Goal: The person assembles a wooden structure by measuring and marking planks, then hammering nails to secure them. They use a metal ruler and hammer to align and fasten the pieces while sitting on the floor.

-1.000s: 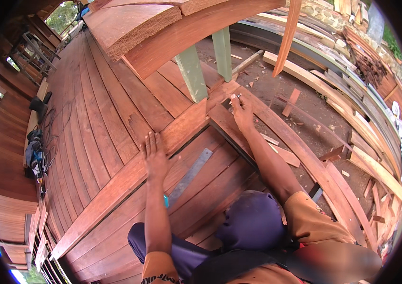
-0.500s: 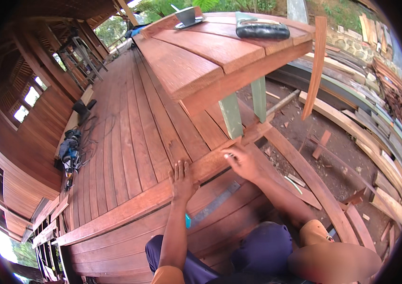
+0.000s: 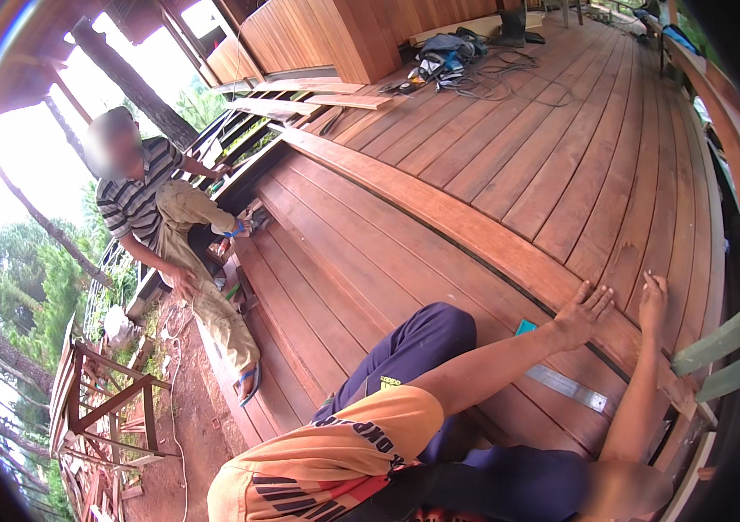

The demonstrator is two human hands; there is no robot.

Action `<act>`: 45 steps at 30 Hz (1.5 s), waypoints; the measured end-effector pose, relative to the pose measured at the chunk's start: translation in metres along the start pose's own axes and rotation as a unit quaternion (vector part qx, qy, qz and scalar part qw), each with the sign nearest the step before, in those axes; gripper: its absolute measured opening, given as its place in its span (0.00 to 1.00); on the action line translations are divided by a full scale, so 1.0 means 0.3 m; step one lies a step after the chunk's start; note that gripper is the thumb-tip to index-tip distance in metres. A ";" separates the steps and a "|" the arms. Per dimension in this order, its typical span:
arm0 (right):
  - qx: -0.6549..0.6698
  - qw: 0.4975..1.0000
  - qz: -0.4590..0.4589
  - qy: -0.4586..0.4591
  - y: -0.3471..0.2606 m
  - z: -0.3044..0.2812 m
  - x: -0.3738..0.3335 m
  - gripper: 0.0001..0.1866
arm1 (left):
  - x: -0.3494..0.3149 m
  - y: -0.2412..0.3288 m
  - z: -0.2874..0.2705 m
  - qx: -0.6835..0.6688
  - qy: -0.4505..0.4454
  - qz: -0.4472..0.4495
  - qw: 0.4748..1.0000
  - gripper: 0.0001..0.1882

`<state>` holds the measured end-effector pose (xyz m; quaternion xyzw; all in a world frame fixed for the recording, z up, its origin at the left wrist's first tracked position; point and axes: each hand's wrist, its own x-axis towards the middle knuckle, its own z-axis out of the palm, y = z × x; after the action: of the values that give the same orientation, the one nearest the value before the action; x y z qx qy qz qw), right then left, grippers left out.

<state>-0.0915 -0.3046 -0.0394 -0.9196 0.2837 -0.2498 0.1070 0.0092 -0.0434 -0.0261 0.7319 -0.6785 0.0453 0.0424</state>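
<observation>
My left hand (image 3: 585, 315) lies flat with fingers spread on the long raised edge board (image 3: 440, 209) of the upper deck. Just to its right, my right hand (image 3: 652, 301) is over the same board with its fingers curled together. Whatever it may be pinching is too small to make out. Below my hands, on the lower boards, rests a flat steel square (image 3: 566, 385) with a teal handle (image 3: 525, 327); my left forearm crosses over part of it. Reddish-brown planks (image 3: 509, 174) run away from the edge board on the far side.
A co-worker (image 3: 148, 200) in a striped shirt sits at the lower deck's left edge. Blue tools and cables (image 3: 453, 61) lie on the upper deck. Pale green posts (image 3: 718, 352) stand at right. A wooden frame (image 3: 113, 409) is on the ground at lower left.
My view has swung left, bringing the co-worker in and moving the bench with the cup out of sight. My right hand is closer to my left, which remains on the edge board.
</observation>
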 end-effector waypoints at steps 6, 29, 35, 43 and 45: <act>0.114 0.994 0.002 0.000 -0.060 -0.022 0.007 0.23 | -0.014 -0.016 0.042 0.028 0.047 -0.015 0.998 0.42; -0.055 0.986 -0.120 -0.100 -0.203 -0.232 -0.565 0.56 | 0.051 -0.061 0.137 -0.140 0.011 0.053 0.989 0.49; 0.031 0.997 0.071 -0.028 -0.359 -0.637 -0.802 0.44 | 0.096 -0.059 0.034 -0.118 0.003 0.070 0.991 0.57; -0.134 0.961 0.007 0.240 -0.375 -1.185 -0.866 0.30 | 0.059 -0.034 -0.160 -0.075 -0.092 0.010 0.993 0.66; -0.202 0.917 -0.068 0.337 -0.383 -1.357 -0.819 0.29 | 0.093 0.054 -0.179 -0.081 -0.107 0.032 0.990 0.68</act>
<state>-0.4252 -0.0919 0.2485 -0.7998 0.2841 -0.4892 -0.2005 -0.0052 -0.0657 0.0306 0.7042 -0.7040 -0.0876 0.0274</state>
